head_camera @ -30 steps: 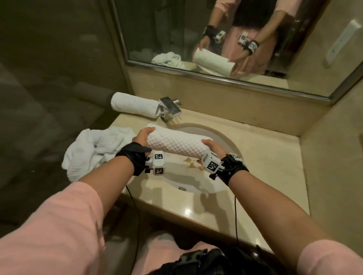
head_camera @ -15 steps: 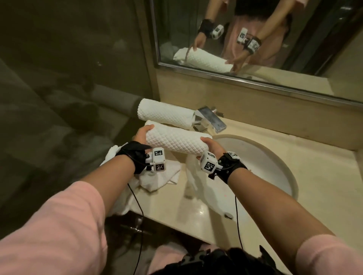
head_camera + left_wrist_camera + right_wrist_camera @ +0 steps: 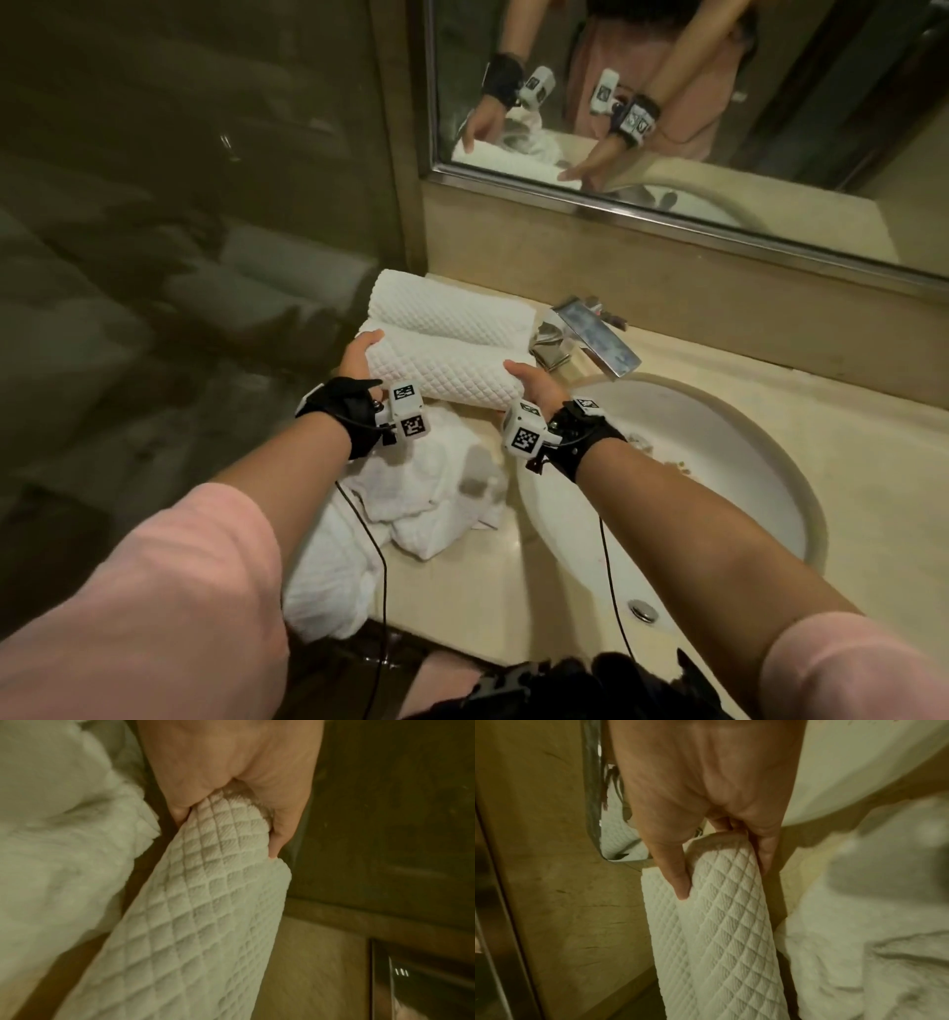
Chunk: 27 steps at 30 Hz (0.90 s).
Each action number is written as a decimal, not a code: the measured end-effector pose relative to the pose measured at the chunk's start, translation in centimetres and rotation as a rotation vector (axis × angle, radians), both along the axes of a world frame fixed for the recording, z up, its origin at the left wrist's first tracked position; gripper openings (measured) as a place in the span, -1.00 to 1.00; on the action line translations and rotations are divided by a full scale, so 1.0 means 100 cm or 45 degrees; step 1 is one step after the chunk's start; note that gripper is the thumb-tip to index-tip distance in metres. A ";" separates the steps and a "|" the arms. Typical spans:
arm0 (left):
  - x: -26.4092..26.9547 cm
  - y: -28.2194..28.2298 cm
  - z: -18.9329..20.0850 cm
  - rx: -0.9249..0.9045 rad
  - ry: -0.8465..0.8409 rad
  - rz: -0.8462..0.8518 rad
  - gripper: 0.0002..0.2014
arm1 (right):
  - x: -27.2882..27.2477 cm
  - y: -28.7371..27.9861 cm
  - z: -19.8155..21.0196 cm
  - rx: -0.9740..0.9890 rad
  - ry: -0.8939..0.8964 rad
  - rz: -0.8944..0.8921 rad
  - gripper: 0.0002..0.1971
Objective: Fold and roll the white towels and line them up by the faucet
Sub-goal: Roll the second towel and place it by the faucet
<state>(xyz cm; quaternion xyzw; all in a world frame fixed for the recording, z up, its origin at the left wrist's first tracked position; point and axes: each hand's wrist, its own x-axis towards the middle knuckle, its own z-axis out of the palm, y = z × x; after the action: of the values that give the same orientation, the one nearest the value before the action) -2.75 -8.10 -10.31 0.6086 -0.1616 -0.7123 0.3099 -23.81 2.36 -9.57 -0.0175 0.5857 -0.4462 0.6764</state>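
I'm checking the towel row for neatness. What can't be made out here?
- Whether the held roll touches the counter: head view, hidden beneath it.
- Right hand fingers: head view, behind the roll.
- Loose towels: right wrist view, blurred.
- Back roll: left wrist view, blocked by the held roll.

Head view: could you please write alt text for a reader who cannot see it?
Two hands, the left hand and right hand, hold the ends of a rolled white towel beside a second roll, left of the faucet. Crumpled towels lie on the counter beside the sink, below a mirror.
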 end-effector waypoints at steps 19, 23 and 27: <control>0.009 0.011 0.005 0.038 -0.170 0.072 -0.76 | 0.026 0.000 -0.032 0.071 -0.015 0.081 -0.70; 0.013 0.015 0.012 -0.001 -0.172 0.081 -0.73 | 0.032 0.005 -0.033 0.115 0.020 0.027 -0.57; 0.020 0.011 0.012 0.011 -0.098 0.023 -0.77 | 0.033 0.003 -0.027 0.091 0.008 -0.001 -0.31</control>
<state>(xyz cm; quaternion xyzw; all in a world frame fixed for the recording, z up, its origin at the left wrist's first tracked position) -0.73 -7.04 -9.09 0.6383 -0.1649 -0.6862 0.3074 -20.50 2.64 -12.31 0.0053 0.6035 -0.4251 0.6746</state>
